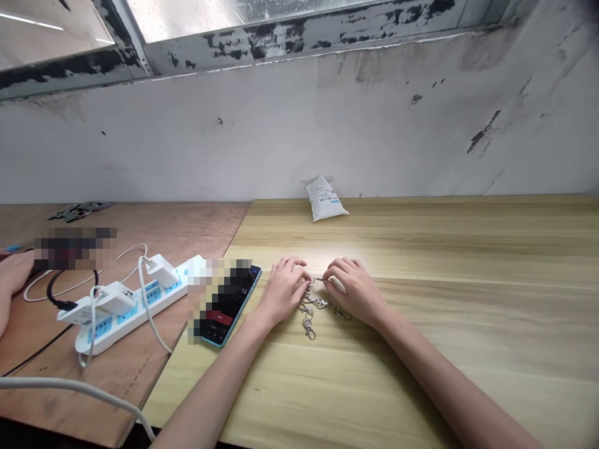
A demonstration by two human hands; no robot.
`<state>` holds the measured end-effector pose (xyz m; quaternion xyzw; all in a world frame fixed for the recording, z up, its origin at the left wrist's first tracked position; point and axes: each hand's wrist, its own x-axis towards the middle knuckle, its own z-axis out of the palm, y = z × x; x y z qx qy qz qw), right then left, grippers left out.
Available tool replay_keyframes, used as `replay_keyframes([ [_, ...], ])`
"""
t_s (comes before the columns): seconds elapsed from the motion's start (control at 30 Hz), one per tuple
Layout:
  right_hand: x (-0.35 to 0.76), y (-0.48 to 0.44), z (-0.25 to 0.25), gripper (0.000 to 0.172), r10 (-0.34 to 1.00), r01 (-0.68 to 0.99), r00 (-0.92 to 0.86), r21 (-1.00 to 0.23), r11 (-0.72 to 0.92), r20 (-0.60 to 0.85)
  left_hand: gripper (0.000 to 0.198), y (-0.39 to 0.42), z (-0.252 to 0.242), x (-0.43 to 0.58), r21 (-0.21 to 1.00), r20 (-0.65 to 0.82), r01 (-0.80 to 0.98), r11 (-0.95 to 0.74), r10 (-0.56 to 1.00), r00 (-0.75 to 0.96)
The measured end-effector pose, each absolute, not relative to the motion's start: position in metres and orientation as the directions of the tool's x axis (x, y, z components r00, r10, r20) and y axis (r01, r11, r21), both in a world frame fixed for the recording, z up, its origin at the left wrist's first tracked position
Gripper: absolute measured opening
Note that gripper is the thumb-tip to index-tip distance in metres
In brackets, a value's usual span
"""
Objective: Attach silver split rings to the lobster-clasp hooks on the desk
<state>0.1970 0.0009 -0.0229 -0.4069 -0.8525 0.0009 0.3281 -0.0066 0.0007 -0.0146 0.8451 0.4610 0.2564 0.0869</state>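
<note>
A tangle of silver metal chain with swivel snap clasps point(309, 308) lies on the light wood table point(412, 374), and one clasp hangs toward me. My left hand point(285, 290) and my right hand point(354, 290) rest on either side of it. Their fingertips meet at a small metal piece point(318, 280) at the chain's far end and pinch it from both sides. The palms hide part of the chain.
A phone point(236, 302) lies just left of my left hand. A white power strip point(135, 312) with plugged-in chargers sits on a plywood board point(201, 224). A white packet point(324, 198) leans against the stained wall. Another person's hand point(14, 271) enters at the left edge.
</note>
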Motion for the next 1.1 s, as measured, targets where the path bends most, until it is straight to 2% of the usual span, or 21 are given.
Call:
replay_keyframes([
  [0.73,0.1958,-0.0004,-0.0232,0.012,0.706,0.695,-0.475,-0.267,0.667,0.525,0.007,0.0004,-0.0163,-0.0062,0.373,0.337,0.737,-0.564,0.822,0.458],
  [0.87,0.1970,-0.0005,-0.0221,0.014,0.693,0.712,-0.492,-0.214,0.669,0.527,0.008,-0.0004,-0.0152,-0.0059,0.374,0.334,0.737,-0.563,0.823,0.460],
  [1.1,0.1926,-0.0039,-0.0168,0.019,0.668,0.760,-0.550,-0.031,0.649,0.501,0.009,0.0008,-0.0148,-0.0066,0.364,0.327,0.732,-0.576,0.815,0.478],
])
